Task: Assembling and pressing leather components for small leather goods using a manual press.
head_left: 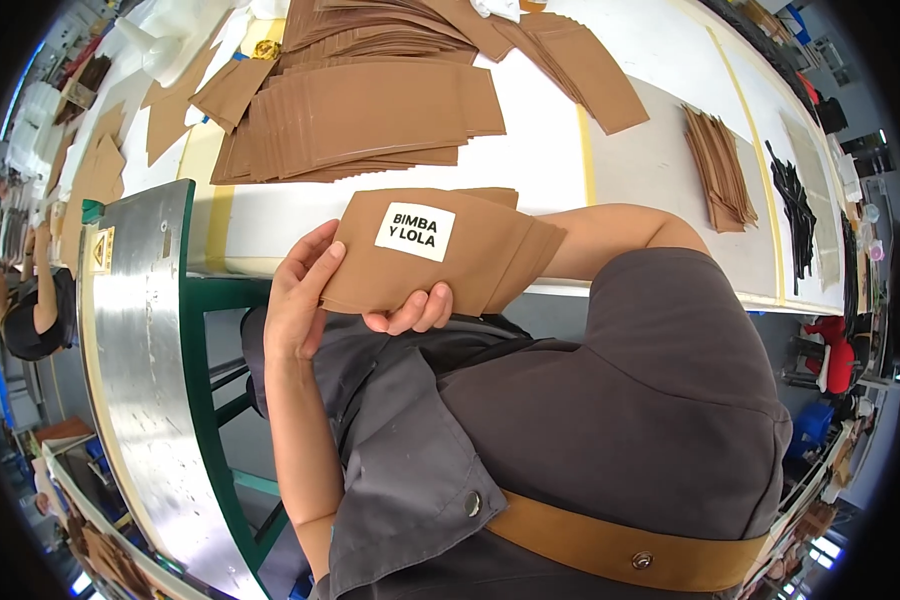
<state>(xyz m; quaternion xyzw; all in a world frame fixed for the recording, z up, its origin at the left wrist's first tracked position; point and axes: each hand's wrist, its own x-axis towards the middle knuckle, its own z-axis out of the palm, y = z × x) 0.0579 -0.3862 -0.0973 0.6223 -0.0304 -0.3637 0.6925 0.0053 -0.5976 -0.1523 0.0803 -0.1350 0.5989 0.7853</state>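
Note:
Several flat brown leather-like panels point(370, 275) are fanned in a stack held in front of me, over the near edge of the table. On the top panel sits a white rectangular label point(440, 247) with black lettering, slightly tilted. My left hand point(302, 285) grips the stack's left end, thumb on the upper face and fingers behind. From beneath, my right hand point(417, 309) supports the panels; its fingertips curl over their lower edge, while its palm is hidden. My right forearm passes behind the fanned right end.
Large piles of brown panels point(360, 110) cover the far table, with another stack point(590, 75) beyond. Narrow brown pieces point(718, 165) and black strips point(793, 210) lie to the right. A metal-topped green stand point(145, 330) is at my left; a person point(32, 310) works farther left.

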